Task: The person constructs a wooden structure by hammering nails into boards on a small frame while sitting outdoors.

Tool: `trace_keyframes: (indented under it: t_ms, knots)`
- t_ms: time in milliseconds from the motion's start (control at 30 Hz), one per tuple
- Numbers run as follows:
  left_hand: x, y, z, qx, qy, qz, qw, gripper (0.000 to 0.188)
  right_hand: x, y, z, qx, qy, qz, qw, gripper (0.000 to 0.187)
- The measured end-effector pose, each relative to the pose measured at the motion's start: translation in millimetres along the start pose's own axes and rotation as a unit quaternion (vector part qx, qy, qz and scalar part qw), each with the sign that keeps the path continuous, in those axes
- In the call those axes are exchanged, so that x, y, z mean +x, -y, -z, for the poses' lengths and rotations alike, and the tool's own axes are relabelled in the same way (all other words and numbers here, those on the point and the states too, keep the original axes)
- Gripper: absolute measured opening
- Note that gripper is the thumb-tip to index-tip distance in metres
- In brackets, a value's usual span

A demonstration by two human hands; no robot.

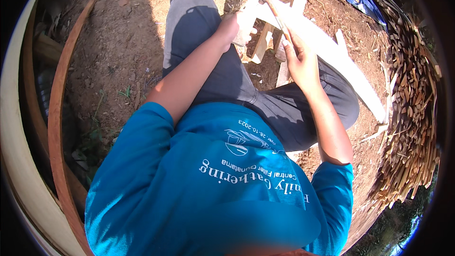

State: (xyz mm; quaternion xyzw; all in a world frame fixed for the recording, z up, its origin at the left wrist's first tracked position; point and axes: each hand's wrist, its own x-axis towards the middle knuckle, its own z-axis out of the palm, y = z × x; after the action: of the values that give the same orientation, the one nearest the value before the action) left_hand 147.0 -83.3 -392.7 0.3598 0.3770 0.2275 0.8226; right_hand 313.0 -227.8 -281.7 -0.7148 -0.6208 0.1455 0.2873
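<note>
My right hand [302,61] is wrapped round the wooden handle of a hammer [277,15]. The hammer's dark metal head points up and to the left, over a pale wooden frame. To its left, my left hand [229,29] grips a pale block of wood [243,32] against the frame's near side, with fingertips showing at the block's right edge. Strong sunlight washes out the wood here, so its exact shape is hard to make out. The wooden frame [299,1] stands on the ground between my legs, and a long pale board [353,73] slants from it past my right knee.
Bundled thin wooden sticks [410,114] are piled along the right side. A blue sheet [362,0] lies at the far right. Curved wooden planks [57,114] rise at the left. Bare soil [113,33] with wood scraps surrounds my legs.
</note>
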Motion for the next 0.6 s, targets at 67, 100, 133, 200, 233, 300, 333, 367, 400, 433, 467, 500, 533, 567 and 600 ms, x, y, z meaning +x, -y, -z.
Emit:
trace_keyframes:
  t_ms: [67,100,133,200,233,300,333,367,400,433,467,500,533,567,600]
  knots:
    - [2,7,3,0.018,-0.024,-0.011,0.999,0.042,8,27,18,0.067,-0.061,-0.019,0.996,0.042]
    - [-1,11,7,0.007,-0.036,-0.018,0.999,0.041,11,48,24,0.146,-0.092,-0.020,0.985,0.042]
    - [-4,10,9,-0.002,-0.046,-0.026,0.999,0.040,14,69,31,0.222,-0.123,-0.017,0.967,0.042]
    - [-3,5,1,-0.008,-0.027,-0.039,0.999,0.039,3,46,14,0.135,-0.130,-0.001,0.982,0.041]
    - [-3,5,0,-0.007,-0.014,-0.043,0.999,0.039,-2,34,6,0.091,-0.134,0.009,0.987,0.040]
    - [1,4,-2,-0.003,0.007,-0.046,0.999,0.039,-10,0,-10,0.010,0.026,-0.033,0.999,0.040]
    - [6,2,0,0.000,0.015,-0.047,0.999,0.039,-12,-4,-3,0.008,0.014,-0.029,0.999,0.040]
    - [6,6,11,-0.003,0.003,-0.045,0.999,0.040,-1,23,6,0.076,-0.020,-0.016,0.997,0.042]
    - [4,16,16,-0.008,-0.002,-0.032,0.999,0.040,9,49,18,0.139,-0.056,-0.003,0.989,0.044]
    - [3,22,20,-0.002,-0.012,-0.036,0.999,0.041,13,61,21,0.187,-0.080,-0.005,0.979,0.045]
    - [3,22,22,0.005,-0.014,-0.042,0.999,0.041,15,73,26,0.229,-0.106,-0.006,0.968,0.046]
    - [6,16,16,0.017,-0.003,-0.052,0.998,0.042,13,65,20,0.226,-0.144,0.018,0.963,0.045]
    - [4,13,12,0.012,0.007,-0.033,0.999,0.043,7,40,12,0.123,-0.110,0.017,0.986,0.044]
    - [2,12,7,0.009,0.018,-0.036,0.999,0.043,2,16,5,0.016,-0.079,0.025,0.996,0.044]
    - [2,12,2,0.006,0.029,-0.038,0.999,0.043,-4,-9,-2,-0.086,-0.050,0.037,0.994,0.043]
